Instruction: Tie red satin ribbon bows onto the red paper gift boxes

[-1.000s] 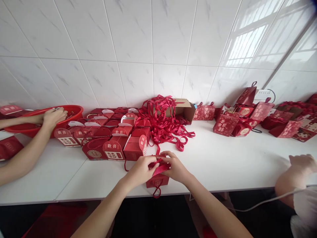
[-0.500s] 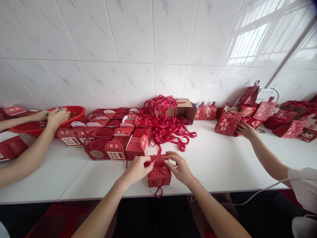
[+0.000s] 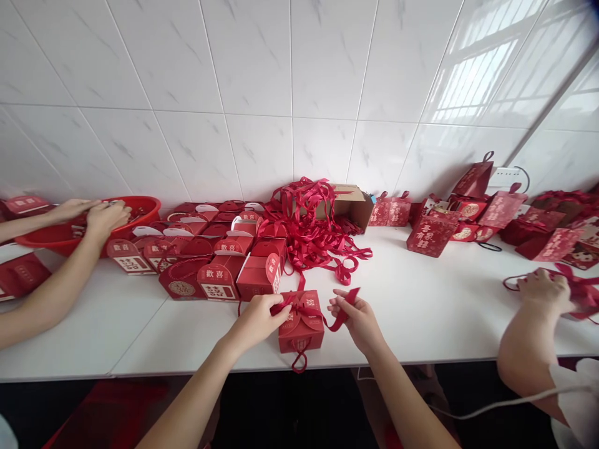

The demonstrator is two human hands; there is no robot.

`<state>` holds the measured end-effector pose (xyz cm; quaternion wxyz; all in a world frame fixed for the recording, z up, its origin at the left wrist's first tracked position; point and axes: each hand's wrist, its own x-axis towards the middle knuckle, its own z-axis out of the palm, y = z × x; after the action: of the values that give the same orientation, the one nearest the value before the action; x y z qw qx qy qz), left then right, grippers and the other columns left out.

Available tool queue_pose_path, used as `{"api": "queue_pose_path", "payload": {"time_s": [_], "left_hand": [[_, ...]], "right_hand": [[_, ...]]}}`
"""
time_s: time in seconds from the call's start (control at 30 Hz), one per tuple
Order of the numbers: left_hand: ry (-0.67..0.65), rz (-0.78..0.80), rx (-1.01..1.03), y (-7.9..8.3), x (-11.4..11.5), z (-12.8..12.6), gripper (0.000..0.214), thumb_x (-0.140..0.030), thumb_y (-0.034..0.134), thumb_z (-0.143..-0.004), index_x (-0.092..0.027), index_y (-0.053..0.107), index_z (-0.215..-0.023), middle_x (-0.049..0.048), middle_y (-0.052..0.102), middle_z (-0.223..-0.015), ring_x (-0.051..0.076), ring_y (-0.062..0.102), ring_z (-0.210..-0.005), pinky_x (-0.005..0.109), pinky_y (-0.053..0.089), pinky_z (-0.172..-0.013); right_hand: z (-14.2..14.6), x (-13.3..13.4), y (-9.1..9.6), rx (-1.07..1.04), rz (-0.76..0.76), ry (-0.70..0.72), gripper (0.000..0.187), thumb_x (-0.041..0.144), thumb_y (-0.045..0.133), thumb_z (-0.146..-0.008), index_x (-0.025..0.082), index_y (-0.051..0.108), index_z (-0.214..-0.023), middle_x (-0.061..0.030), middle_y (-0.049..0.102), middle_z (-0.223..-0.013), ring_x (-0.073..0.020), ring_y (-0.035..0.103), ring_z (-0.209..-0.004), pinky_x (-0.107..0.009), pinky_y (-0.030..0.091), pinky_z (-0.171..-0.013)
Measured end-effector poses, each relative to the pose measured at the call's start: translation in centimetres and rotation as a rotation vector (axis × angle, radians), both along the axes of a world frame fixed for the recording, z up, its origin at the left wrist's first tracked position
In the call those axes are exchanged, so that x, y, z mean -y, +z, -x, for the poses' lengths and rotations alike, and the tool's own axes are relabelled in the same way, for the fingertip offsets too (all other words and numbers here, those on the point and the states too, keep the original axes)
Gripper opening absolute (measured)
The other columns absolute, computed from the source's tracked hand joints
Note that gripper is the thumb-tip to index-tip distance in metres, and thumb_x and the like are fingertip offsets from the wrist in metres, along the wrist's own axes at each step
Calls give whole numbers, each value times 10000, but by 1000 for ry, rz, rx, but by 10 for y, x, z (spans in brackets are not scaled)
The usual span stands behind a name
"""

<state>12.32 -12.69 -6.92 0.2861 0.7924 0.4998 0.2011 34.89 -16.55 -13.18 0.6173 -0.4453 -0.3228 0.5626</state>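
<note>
A small red gift box [image 3: 302, 337] stands near the table's front edge, its folded flaps forming the top. Across that top runs a red ribbon [image 3: 311, 312]. My left hand [image 3: 259, 317] pinches the ribbon at the box's upper left. To the right of the box, my right hand [image 3: 353, 317] grips the ribbon's other end between thumb and fingers, with the tail sticking up past them. A thin red cord loop [image 3: 299, 362] hangs at the front of the box.
Behind lies a heap of red ribbons [image 3: 311, 231] by an open cardboard box [image 3: 360, 212]. Several red gift boxes [image 3: 219, 274] stand left. Another person's hands [image 3: 105, 218] are over a red basin [image 3: 152, 209]; a co-worker's hand [image 3: 545, 290] is at far right by red ribbon.
My right hand has moved off the box top to the right, drawing out the ribbon end. My left hand stays put. The right co-worker's hand has left the upright box and moved right and nearer.
</note>
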Motion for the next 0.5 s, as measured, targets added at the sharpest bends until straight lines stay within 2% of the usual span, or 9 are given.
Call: {"api": "queue_pose_path", "payload": {"time_s": [0.07, 0.13, 0.23, 0.3, 0.4, 0.5], "left_hand": [[1, 0, 5, -1, 0, 1, 337, -441, 443, -819, -195, 362, -604, -57, 353, -553, 109, 328, -552, 241, 256, -547], [2, 0, 8, -1, 1, 2, 334, -436, 443, -822, -193, 374, -604, -57, 354, -551, 109, 327, -551, 242, 248, -545], [-9, 4, 13, 1, 2, 2, 338, -435, 443, -830, -190, 394, -602, -55, 361, -552, 110, 326, -549, 245, 244, -544], [-23, 8, 18, 2, 4, 1, 342, -430, 448, -833, -188, 398, -597, -54, 361, -549, 109, 327, -545, 247, 244, -545], [-31, 16, 31, 2, 4, 1, 341, -425, 463, -833, -186, 410, -596, -52, 379, -550, 111, 337, -547, 248, 250, -550], [-25, 32, 58, 1, 4, 3, 341, -441, 466, -839, -180, 459, -620, -40, 447, -593, 121, 386, -582, 244, 289, -571]], "right_hand": [[-7, 0, -1, -77, -3, -55, 456, 481, 732, -720, 125, 640, -990, -59, 682, -791, -192, 681, -759, -350, 544, -758], [-17, -1, 0, -134, -24, -127, 434, 502, 718, -729, 139, 646, -955, -8, 635, -662, -166, 664, -689, -314, 542, -705], [-36, -4, 0, -187, -65, -246, 377, 496, 724, -726, 174, 639, -902, 93, 413, -450, -107, 575, -522, -246, 513, -609], [-44, -6, -2, -200, -76, -291, 342, 479, 733, -725, 183, 632, -861, 109, 327, -422, -92, 535, -480, -225, 496, -582], [-48, -8, -8, -204, -70, -301, 326, 474, 738, -724, 184, 623, -817, 100, 334, -436, -98, 547, -503, -229, 501, -603], [-44, -9, -16, -211, -55, -297, 366, 529, 715, -724, 200, 623, -855, 82, 384, -482, -129, 600, -607, -259, 522, -665]]}}
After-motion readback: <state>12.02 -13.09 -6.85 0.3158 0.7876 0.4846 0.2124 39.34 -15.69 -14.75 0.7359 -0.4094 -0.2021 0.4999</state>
